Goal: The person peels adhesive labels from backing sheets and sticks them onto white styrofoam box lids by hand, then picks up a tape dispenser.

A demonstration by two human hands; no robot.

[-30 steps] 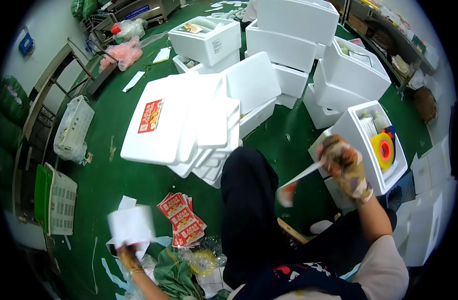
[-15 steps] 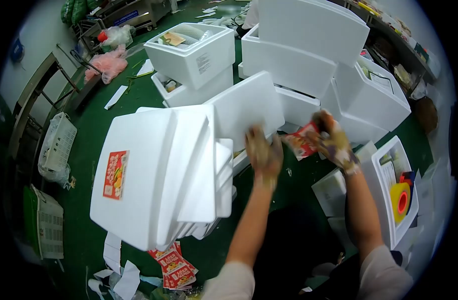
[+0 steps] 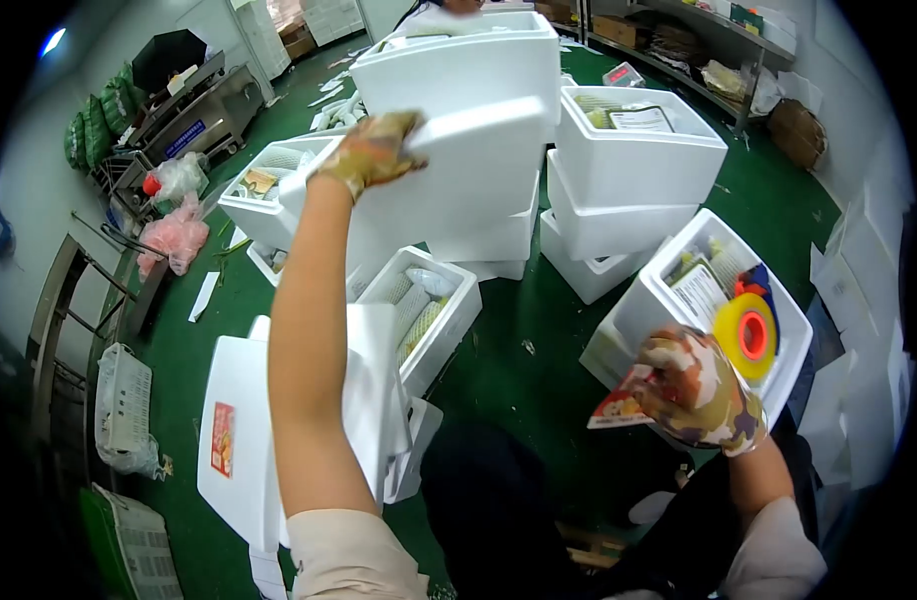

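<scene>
My left hand (image 3: pixel 374 155), in a camouflage-patterned glove, is raised at the upper left corner of a large white foam lid (image 3: pixel 449 190). Its fingers lie over the lid's edge, and the thumb is hidden. My right hand (image 3: pixel 699 390), gloved alike, is closed around a red printed leaflet (image 3: pixel 621 402) at the front of an open foam box (image 3: pixel 634 325). Inside that box are a yellow tape roll (image 3: pixel 747 335) and a white printed sheet (image 3: pixel 699 292). More foam lids (image 3: pixel 244 500), one with a red label (image 3: pixel 223 440), are stacked below my left forearm.
Open foam boxes with packed goods stand ahead, including a stacked one (image 3: pixel 639 165) and a low one (image 3: pixel 454 320). A person (image 3: pixel 449 20) is behind the far boxes. White crates (image 3: pixel 124 400) line the left; a metal shelf (image 3: pixel 699 45) stands at the far right.
My view has tilted up. My left hand has moved up and left to the large lid's edge. My right hand has come lower and nearer, still with the red leaflet.
</scene>
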